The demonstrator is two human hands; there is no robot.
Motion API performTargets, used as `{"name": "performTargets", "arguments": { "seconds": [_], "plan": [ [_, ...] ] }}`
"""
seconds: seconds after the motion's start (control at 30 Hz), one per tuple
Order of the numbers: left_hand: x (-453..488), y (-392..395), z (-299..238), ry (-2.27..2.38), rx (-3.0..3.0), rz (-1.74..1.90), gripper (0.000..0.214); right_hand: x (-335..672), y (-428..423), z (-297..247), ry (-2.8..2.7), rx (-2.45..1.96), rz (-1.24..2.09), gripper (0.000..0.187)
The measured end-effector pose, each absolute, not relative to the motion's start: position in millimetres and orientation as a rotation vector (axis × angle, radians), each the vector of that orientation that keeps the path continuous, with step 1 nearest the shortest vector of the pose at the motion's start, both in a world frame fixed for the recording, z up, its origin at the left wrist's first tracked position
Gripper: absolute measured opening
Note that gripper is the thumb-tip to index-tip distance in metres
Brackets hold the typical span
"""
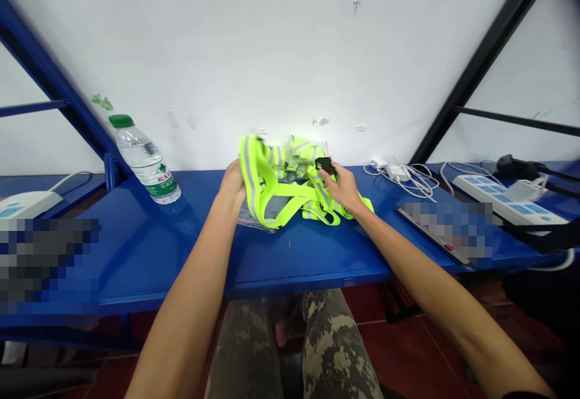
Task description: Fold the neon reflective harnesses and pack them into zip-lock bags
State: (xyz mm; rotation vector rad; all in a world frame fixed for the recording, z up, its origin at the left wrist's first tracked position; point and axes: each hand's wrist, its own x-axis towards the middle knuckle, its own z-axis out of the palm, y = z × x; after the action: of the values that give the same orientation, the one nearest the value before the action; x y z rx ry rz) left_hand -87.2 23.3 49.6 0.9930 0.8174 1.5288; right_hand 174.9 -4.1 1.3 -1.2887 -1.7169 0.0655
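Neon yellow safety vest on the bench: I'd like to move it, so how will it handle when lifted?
Probably very floppy: the neon yellow safety vest bunches in loose folds at the left hand. It likely feels light for its size, being mostly thin straps. The black plastic buckle at the right hand looks like its one stiff part.

Looks like a bare workroom or workshop: long blue painted-steel workbench point(317, 254) with black metal rack uprights point(484, 60), scuffed white plaster wall point(272, 42), dark red floor tiles point(408, 356). White multi-socket power strip point(507, 199) and tangled white charger cables point(401, 178) on the bench.
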Motion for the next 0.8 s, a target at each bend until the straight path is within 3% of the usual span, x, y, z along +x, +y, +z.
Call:
{"name": "performTargets", "arguments": {
  "seconds": [0.07,0.2,0.3,0.43,0.63,0.8],
  "plan": [
    [-82.1,19.9,45.0,0.999,1.417,1.472,0.027,169.3,-5.7,-2.9,-1.829,-1.236,0.035,0.031],
    [-71.3,12.4,41.5,1.079,2.075,0.979,0.026,162.5,-8.5,-10.2,-2.104,-1.104,0.051,0.032],
    [-65.3,10.0,41.1,1.026,2.160,0.882,0.018,170.1,-6.2,-4.0,-1.833,-1.238,0.156,0.023],
    [-55.0,7.2,38.6,1.050,2.228,0.836,0.018,176.1,-8.2,12.6,-1.446,-1.243,0.330,0.041],
    [-41.4,5.8,37.8,0.998,2.151,1.001,0.023,156.2,-24.3,15.0,-1.897,-1.021,0.503,0.037],
    [-34.4,7.1,35.4,0.921,1.783,1.354,0.046,154.4,-20.8,5.4,-1.752,-1.009,0.690,0.038]
  ]
}}
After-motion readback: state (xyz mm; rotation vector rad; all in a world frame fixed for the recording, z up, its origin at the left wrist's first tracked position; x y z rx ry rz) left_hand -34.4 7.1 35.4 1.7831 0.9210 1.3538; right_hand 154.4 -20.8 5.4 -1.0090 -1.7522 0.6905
